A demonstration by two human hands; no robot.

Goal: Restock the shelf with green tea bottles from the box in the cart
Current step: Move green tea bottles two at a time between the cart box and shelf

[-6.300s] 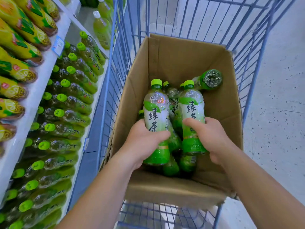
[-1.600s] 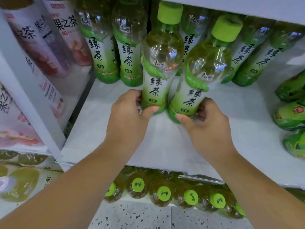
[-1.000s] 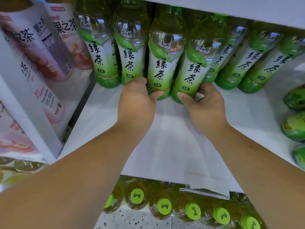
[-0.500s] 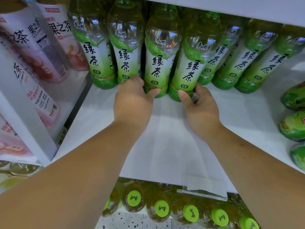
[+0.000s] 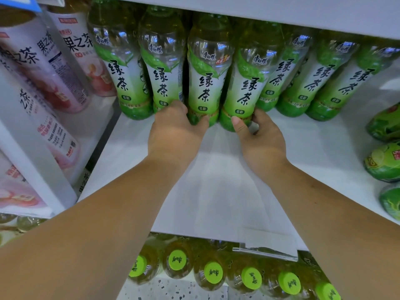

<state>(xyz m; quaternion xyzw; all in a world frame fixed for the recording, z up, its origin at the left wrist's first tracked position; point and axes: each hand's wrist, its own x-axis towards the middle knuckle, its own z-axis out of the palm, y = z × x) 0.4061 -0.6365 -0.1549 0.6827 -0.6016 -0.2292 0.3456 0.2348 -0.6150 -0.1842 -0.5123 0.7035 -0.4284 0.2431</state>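
Two green tea bottles stand upright side by side on the white shelf [image 5: 216, 191], in a row with several like bottles. My left hand [image 5: 175, 128] grips the base of the left bottle [image 5: 205, 83], thumb across its front. My right hand [image 5: 259, 137] grips the base of the right bottle [image 5: 246, 87], thumb on its green bottom. Both bottles' caps are hidden under the shelf above. The cart and box are out of view.
Pink fruit tea bottles [image 5: 54, 68] stand at the left behind a white divider [image 5: 32, 159]. Darker green bottles [image 5: 383, 161] lie at the right edge. A lower shelf shows green-capped bottles [image 5: 212, 271]. The shelf board above [image 5: 281, 11] hangs low.
Both hands have pushed the two bottles a little deeper into the row, upright against the bottles behind; before that they carried them from the box to the shelf.
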